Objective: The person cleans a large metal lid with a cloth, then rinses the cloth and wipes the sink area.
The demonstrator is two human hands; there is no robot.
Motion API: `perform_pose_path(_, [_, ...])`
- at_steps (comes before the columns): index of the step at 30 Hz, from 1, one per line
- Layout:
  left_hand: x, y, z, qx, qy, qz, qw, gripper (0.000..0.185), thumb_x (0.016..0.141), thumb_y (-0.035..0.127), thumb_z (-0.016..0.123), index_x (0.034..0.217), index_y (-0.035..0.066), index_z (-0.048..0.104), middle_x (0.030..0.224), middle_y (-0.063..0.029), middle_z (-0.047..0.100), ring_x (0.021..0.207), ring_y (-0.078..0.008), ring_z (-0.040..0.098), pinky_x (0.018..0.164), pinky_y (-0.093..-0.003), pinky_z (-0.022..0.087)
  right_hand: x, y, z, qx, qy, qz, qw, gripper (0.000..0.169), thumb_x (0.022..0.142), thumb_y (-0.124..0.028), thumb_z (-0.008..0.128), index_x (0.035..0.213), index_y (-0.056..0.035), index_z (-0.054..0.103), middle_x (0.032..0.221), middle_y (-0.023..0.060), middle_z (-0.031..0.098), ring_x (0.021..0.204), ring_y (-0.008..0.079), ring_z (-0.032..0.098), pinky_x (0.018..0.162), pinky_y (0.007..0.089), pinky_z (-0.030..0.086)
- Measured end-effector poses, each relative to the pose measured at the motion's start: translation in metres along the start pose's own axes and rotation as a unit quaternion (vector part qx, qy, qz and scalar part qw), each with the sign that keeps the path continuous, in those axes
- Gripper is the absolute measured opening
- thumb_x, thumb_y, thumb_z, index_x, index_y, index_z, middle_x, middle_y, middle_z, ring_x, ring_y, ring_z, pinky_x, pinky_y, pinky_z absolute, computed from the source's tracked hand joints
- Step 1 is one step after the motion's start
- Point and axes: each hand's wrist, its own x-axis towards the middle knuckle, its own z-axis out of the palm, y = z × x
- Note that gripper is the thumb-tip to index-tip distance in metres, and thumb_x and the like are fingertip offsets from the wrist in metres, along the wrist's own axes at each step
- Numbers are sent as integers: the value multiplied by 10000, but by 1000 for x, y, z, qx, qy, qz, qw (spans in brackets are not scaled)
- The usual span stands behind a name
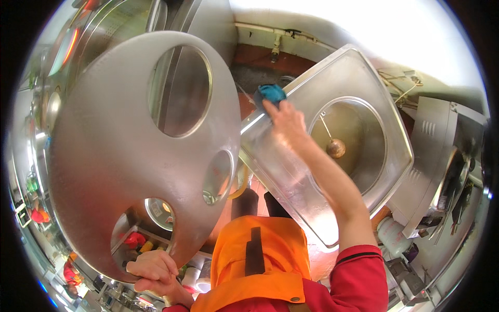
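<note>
My left hand (154,271) grips the lower rim of a large stainless steel sheet (136,128) with three round cut-outs, its fingers curled at the edge of the lowest one. The sheet stands tilted up on my left. My right hand (287,119) reaches out, fingers on a blue cloth or scrubbing pad (272,93), slightly blurred. This pad lies against the far left edge of a stainless steel unit (351,74). In the unit's top is a round well (360,171) holding murky liquid, with a copper-coloured float ball (336,148) on a rod.
White pipes (276,33) run along the back wall, above a dark recess. Steel equipment (425,132) and a pale gas cylinder (393,236) are on the right. A yellow hose (242,183) hangs between sheet and unit. At the far left edge another person (72,273) appears small.
</note>
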Motion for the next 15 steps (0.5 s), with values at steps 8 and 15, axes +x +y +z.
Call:
perform_pose_path(8, [0,-19,-16,-10,-26,-8,1000,452,950,480,479,753,76,433,418,26,386,318,-89,371,335,-228,404,51,78,-11,-25,119,218,968,524,818,-102,562,1317,-257,513,1036,170,572,995,341,601,786,462,517])
perform_pose_path(15, [0,0,-20,14,-28,-34,999,463,922,515,488,776,80,430,435,22,381,330,-99,346,350,-229,384,-39,-74,23,51,25,67,996,660,724,-133,658,1350,-210,463,1032,129,535,978,318,570,755,431,517])
